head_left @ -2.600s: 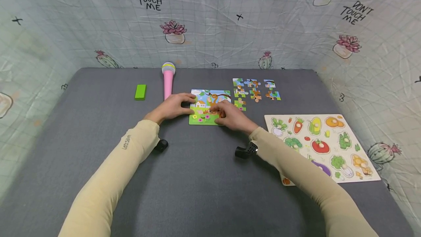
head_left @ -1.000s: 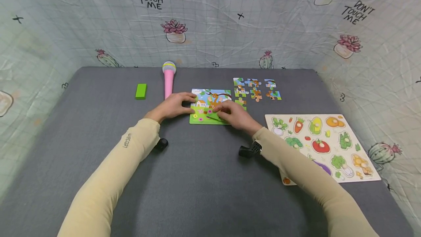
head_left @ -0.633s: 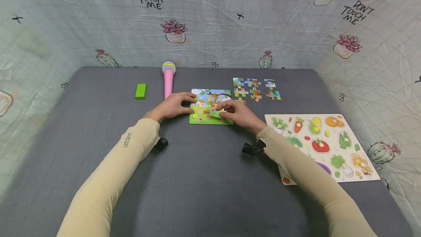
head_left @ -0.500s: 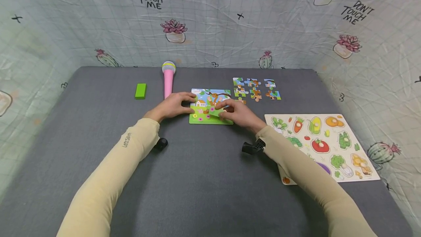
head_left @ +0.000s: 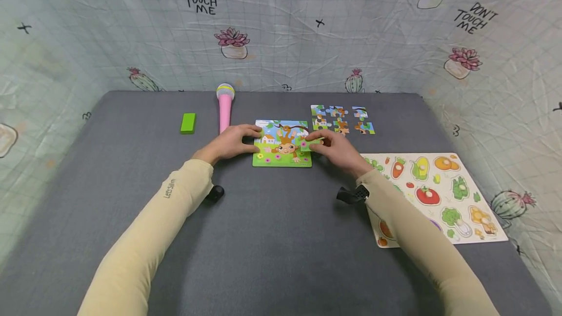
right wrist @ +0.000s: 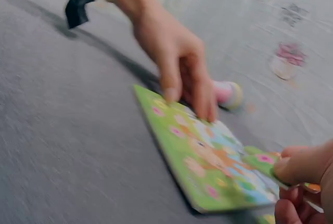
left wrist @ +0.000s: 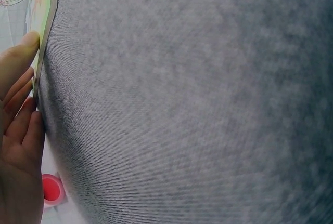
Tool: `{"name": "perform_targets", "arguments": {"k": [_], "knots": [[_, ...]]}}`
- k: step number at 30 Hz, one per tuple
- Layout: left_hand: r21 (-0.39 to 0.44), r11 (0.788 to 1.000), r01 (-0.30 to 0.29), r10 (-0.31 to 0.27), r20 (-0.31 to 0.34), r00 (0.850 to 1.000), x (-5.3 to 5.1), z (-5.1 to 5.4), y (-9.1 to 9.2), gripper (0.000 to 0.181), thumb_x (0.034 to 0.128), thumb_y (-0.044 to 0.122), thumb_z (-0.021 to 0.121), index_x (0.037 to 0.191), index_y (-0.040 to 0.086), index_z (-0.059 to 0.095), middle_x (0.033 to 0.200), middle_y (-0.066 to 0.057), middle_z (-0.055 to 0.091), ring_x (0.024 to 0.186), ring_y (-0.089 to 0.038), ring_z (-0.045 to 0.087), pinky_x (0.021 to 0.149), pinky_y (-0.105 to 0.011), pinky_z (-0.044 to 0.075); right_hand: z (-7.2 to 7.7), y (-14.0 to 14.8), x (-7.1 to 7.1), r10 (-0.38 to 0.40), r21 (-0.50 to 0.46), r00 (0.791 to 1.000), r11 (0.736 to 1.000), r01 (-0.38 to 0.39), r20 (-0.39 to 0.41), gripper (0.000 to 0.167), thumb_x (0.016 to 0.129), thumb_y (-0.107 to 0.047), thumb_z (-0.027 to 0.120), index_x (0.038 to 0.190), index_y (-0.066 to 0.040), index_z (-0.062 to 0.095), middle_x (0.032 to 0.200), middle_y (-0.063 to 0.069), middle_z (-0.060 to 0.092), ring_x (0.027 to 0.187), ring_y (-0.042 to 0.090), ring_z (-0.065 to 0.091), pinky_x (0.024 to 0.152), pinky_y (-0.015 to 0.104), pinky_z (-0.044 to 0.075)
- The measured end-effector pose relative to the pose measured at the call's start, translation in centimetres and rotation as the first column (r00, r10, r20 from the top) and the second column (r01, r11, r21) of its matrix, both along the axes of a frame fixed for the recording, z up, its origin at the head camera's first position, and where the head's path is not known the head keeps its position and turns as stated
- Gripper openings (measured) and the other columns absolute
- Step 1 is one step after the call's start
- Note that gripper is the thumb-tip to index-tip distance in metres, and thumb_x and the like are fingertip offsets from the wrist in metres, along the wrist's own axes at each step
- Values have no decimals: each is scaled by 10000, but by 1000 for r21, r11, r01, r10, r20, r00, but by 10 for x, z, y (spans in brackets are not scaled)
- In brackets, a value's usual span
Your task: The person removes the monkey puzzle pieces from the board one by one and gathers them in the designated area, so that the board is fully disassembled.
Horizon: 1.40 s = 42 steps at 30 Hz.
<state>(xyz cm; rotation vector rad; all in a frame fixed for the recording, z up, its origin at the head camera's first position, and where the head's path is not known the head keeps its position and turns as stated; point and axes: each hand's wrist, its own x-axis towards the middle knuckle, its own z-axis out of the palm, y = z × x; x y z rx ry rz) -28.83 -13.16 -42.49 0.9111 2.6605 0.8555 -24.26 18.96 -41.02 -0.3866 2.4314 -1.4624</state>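
Observation:
My left hand [head_left: 230, 142] rests at the left edge of a small picture puzzle board [head_left: 281, 160], thumb and fingertips touching it. A monkey, a house and flowers show on the board, which lies flat on the table. Over the board's right edge, my right hand [head_left: 335, 150] pinches a green puzzle piece [head_left: 305, 146] with a pink flower between thumb and fingers. The right wrist view shows this piece [right wrist: 261, 161] tilted above the board. Behind that hand lie several loose puzzle pieces [head_left: 341, 126] in rows; the hand hides the nearest ones.
A pink toy microphone [head_left: 225, 108] lies behind my left hand, with a green block [head_left: 188, 123] to its left. At right, a wooden vegetable peg board [head_left: 439, 218] lies partly under my right forearm. A patterned cloth [head_left: 281, 38] hangs behind the grey table [head_left: 263, 238].
My right hand has lifted the green piece off the lower right of the puzzle board and carried it right, uncovering the monkey's face. My left hand stays in place.

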Motion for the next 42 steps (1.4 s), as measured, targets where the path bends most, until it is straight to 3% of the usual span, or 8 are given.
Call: {"name": "perform_targets", "arguments": {"k": [7, 11, 22, 28, 42], "knots": [[0, 1000, 2, -2, 0, 1000, 1, 1, -2, 505, 868, 239, 753, 1288, -11, 624, 1436, -117, 509, 1372, -293, 404, 1141, -429, 298, 9, 49, -3, -120, 1, 989, 993, 120, 84, 359, 978, -232, 617, 1300, -74, 598, 1434, 99, 474, 1283, 284, 456, 1003, 472, 414], [-2, 1000, 3, -3, -1, 1000, 1, 0, -3, 502, 870, 244, 752, 1286, -7, 627, 1434, -113, 513, 1370, -286, 409, 1141, -421, 300, 12, 71, -5, -138, 51, 983, 990, 133, 123, 400, 993, -246, 591, 1347, -67, 544, 1491, 117, 405, 1349, 326, 398, 1041, 492, 399], [1, 1000, 7, -7, -8, 1000, 1, 1, -2, 498, 865, 246, 752, 1278, -7, 634, 1425, -113, 522, 1363, -282, 420, 1134, -417, 310, 5, 84, -9, -120, 150, 987, 983, 103, 106, 390, 987, -246, 602, 1335, -73, 560, 1451, 125, 445, 1197, 304, 520, 825, 423, 508], [-6, 1000, 6, -6, -10, 1000, 2, 1, -2, 497, 867, 241, 751, 1280, -9, 632, 1424, -115, 522, 1363, -284, 418, 1135, -418, 308, 3, 86, -10, -95, 184, 991, 980, 76, 94, 381, 991, -216, 596, 1338, -63, 560, 1372, 153, 495, 1102, 301, 534, 792, 410, 497], [-12, 1000, 9, -9, -12, 1000, 1, 2, 0, 498, 864, 228, 756, 1280, -15, 629, 1423, -124, 521, 1360, -290, 420, 1135, -421, 308, -9, 83, -15, -109, 237, 994, 966, 106, -2, 366, 986, -139, 594, 1340, -48, 570, 1287, 158, 543, 990, 270, 532, 726, 357, 458]]}}
